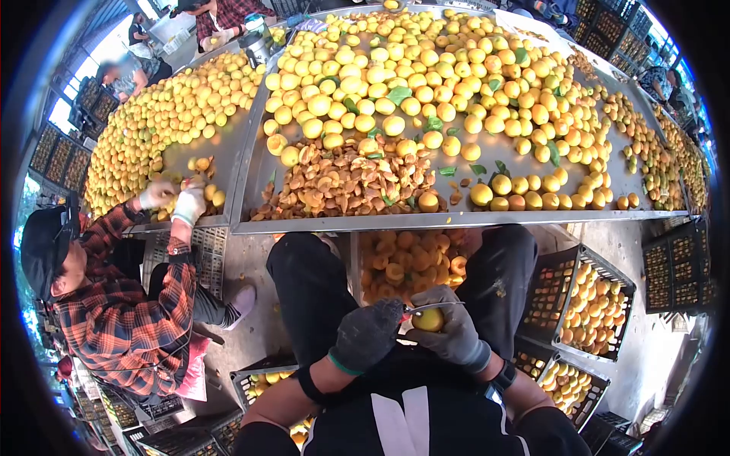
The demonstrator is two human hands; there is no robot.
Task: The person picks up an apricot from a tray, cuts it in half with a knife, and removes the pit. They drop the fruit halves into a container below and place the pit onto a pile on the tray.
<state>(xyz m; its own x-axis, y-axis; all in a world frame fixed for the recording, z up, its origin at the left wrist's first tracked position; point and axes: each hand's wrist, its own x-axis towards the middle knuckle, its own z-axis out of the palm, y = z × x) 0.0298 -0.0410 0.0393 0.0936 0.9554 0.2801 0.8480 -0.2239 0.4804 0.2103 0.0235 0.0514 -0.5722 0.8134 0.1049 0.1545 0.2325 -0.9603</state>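
In my gloved left hand [366,336] is a small knife [437,305] with a red handle, its thin blade lying across the top of a yellow apricot [428,319]. My right hand [454,334], in a grey glove, grips that apricot with fingers curled round it. Both hands are close together over my lap. Between my knees, below the table edge, sits a container of cut apricot halves [403,262].
A metal table [365,221] in front of me bears whole apricots [380,72] and a heap of brown-orange scraps [350,178]. Crates of apricots [597,304] stand at my right. On my left a person in a plaid shirt [129,327] works with white-gloved hands.
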